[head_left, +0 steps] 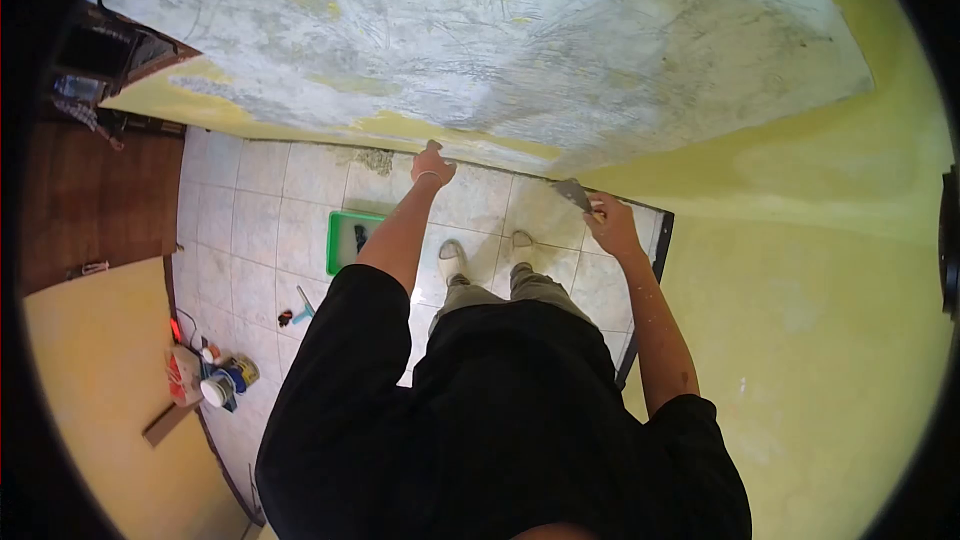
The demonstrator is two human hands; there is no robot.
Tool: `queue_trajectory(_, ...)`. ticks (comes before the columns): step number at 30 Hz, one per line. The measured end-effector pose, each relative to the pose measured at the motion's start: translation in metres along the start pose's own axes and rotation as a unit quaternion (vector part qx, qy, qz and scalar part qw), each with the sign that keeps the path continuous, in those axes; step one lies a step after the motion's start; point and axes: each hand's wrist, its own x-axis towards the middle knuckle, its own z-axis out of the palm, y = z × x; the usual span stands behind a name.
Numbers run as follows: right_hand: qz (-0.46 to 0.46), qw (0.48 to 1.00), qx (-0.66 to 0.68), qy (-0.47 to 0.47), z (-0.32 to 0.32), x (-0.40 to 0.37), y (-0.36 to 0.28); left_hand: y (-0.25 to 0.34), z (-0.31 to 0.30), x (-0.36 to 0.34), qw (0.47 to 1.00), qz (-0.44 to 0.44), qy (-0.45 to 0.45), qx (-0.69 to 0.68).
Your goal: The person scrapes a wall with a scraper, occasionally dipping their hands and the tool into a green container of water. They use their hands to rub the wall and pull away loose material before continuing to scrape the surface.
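Observation:
My right hand (615, 227) is closed around the handle of a putty knife (573, 194). Its broad grey blade points up and left, overlapping the foot of the wall and the floor in this view. Out in front of the patchy wall (480, 40), my left hand (432, 165) has its fingers mostly curled, with one fingertip toward the wall and nothing visible in it. White and grey scraped plaster covers most of that wall, with patches of yellow paint left along the lower strip. Whitish specks dot my right forearm.
A green tray (332, 243) with a dark item inside lies on the tiled floor (260, 230). Left of my feet is a blue-handled tool (304, 305). A paint bucket (215, 390) stands by the left wall. Yellow-green wall (790, 340) rises close on my right.

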Motion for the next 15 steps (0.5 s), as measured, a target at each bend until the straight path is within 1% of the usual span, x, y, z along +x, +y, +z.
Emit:
queue_trajectory(1,0.002,1.0,0.002,0.008,-0.001,-0.011,0.015,0.003,-0.01,-0.001,1.0,0.008,0.001,0.002)
queue_trajectory(3,0.093,0.995,0.039,0.016,0.006,-0.031,0.051,0.008,-0.036,-0.002,0.995,-0.029,-0.051,-0.081)
queue_trajectory(5,0.151,0.986,0.067,0.016,0.025,-0.056,0.114,0.018,-0.063,-0.015,0.996,-0.018,-0.057,-0.072)
queue_trajectory(6,0.169,0.983,0.063,0.02,0.035,-0.069,0.151,0.022,-0.072,-0.019,0.996,-0.013,-0.064,-0.068)
queue_trajectory(7,0.186,0.981,0.059,0.023,0.043,-0.082,0.174,0.019,-0.072,-0.021,0.996,-0.009,-0.06,-0.065)
queue_trajectory(8,0.182,0.981,0.063,0.026,0.043,-0.093,0.17,0.012,-0.066,-0.02,0.993,0.03,-0.031,-0.11)
queue_trajectory(9,0.259,0.961,0.09,0.042,0.039,-0.1,0.163,0.008,-0.066,-0.019,0.985,0.069,-0.001,-0.155)
queue_trajectory(10,0.333,0.934,0.116,0.057,0.039,-0.105,0.161,0.011,-0.071,-0.022,0.988,0.075,-0.011,-0.138)
queue_trajectory(11,0.329,0.935,0.119,0.058,0.039,-0.109,0.159,0.013,-0.078,-0.026,0.988,0.076,-0.005,-0.137)
queue_trajectory(13,0.386,0.911,0.131,0.061,0.041,-0.117,0.161,0.004,-0.075,-0.026,0.976,0.134,0.051,-0.166)
queue_trajectory(15,0.377,0.914,0.13,0.078,0.047,-0.122,0.164,-0.005,-0.081,-0.026,0.972,0.142,0.046,-0.183)
